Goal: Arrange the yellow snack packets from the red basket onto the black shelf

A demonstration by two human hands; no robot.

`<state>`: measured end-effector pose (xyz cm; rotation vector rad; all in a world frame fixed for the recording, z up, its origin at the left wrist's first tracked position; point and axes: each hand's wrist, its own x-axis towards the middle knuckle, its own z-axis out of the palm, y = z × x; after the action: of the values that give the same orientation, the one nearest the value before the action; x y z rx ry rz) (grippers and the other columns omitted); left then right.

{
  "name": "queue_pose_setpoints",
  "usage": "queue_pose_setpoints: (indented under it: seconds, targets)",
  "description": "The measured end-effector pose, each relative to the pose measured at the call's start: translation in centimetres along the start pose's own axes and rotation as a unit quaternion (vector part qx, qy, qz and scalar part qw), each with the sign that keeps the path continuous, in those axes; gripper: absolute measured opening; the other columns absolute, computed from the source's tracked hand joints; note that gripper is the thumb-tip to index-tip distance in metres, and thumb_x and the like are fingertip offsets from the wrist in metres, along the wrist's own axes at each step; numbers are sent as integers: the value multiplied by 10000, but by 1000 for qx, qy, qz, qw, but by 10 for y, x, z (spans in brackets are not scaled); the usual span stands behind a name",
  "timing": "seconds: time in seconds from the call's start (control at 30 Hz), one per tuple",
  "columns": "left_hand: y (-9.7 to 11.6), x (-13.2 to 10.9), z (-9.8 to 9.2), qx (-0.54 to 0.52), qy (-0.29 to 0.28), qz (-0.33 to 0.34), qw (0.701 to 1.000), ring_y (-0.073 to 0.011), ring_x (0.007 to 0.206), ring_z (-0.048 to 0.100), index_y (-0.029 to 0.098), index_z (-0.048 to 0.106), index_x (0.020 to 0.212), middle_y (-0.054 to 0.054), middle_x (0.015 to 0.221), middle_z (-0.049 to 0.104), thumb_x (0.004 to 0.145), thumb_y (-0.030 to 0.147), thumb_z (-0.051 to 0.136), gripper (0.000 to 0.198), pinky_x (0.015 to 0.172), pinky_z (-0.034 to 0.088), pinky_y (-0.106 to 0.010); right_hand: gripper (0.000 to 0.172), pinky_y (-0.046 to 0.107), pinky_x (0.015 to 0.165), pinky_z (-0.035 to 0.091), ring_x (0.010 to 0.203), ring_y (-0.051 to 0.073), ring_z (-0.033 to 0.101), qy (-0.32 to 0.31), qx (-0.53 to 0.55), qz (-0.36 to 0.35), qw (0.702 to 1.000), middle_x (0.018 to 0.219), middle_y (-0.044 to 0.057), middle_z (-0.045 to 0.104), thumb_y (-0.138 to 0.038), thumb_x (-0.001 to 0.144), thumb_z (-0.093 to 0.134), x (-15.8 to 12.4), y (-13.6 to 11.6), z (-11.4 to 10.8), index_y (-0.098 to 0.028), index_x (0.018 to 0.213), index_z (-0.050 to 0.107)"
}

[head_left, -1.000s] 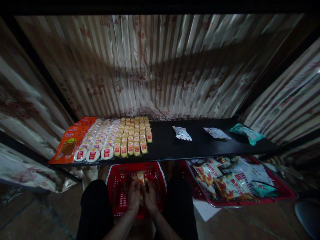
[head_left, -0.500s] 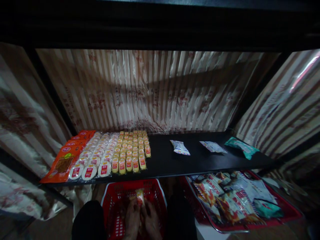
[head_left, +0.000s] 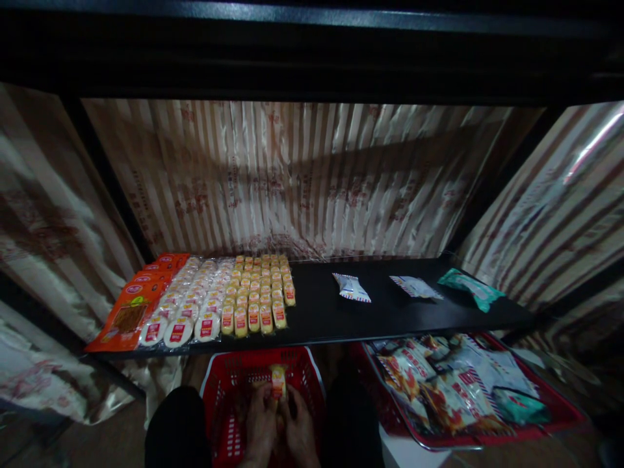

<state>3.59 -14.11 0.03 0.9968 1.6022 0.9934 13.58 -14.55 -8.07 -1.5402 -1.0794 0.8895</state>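
Note:
My left hand (head_left: 259, 424) and my right hand (head_left: 299, 428) are together over a red basket (head_left: 229, 390) at the bottom middle. Both are closed on a small yellow snack packet (head_left: 278, 381) that sticks up between the fingers. Above them a black shelf (head_left: 370, 318) carries rows of small yellow packets (head_left: 258, 292), round white packets with red labels (head_left: 192, 302) and orange flat packs (head_left: 131, 305) on its left half.
Three loose packets lie on the shelf's right half: a white striped one (head_left: 351, 287), another white one (head_left: 414, 286) and a teal one (head_left: 470, 289). A second red basket (head_left: 560, 416) full of snack bags sits lower right. Striped cloth hangs behind and on both sides.
The view tilted up from one second ago, so the shelf sits lower in the picture. My hands remain together on the yellow packet over the basket, now a little higher.

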Motion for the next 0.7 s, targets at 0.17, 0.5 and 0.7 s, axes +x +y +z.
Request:
queue_pose_setpoints:
  seconds: [0.17,0.5,0.7]
  targets:
    - [12,-3,1,11,22,0,1000,-220,973,667,195,659,844,-74,959,730,732,253,545,170,929,464,-292,544,368,960,509,1076,285,660,-37,2,13,999,1134,151,709,-592,785,542,2,-13,-8,-163,1070,716]
    - [34,-2,13,26,9,45,999,-201,941,654,201,630,921,-76,999,704,780,243,444,237,868,481,-306,481,397,999,484,1115,268,640,-10,-2,-33,999,1183,120,695,-520,825,537,18,-34,-22,-190,1140,692]
    - [29,11,26,10,12,86,996,-202,964,630,186,635,950,-92,1023,679,767,247,462,259,897,477,-321,454,398,983,489,1086,260,647,4,-7,-66,998,1160,126,697,-497,854,520,30,-40,-27,-189,1141,690]
